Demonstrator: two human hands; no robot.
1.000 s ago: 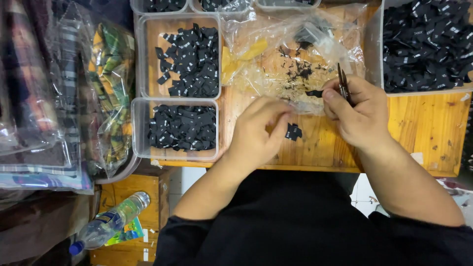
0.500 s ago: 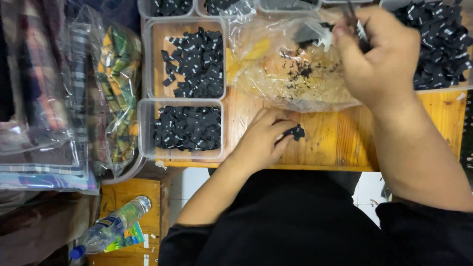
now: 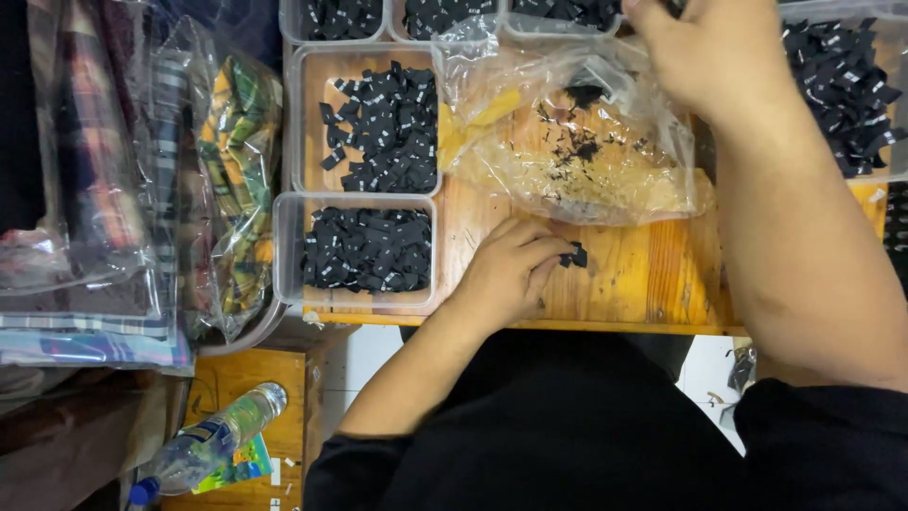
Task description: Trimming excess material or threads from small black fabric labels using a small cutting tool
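Left hand (image 3: 506,270) on worktop (image 3: 643,274), fingertips pinched on small black tag (image 3: 573,255) — right hand (image 3: 714,52) far beyond, grip unreadable.

Label-filled trays (image 3: 355,248) left of the plastic bag (image 3: 577,151) on the wooden table (image 3: 653,279).

The top edge is cutting off the fingers of my right hand (image 3: 719,57), so I cannot tell what they are gripping or whether they are closed. My left hand (image 3: 506,270) is covering part of the small black pieces (image 3: 574,255) on the desk (image 3: 653,274); their count is not readable. The three upper trays (image 3: 331,19) are running out of frame. The dark specks inside the clear plastic bag (image 3: 577,151) are too small to identify. My right forearm is hiding part of the far-right tray (image 3: 842,76).
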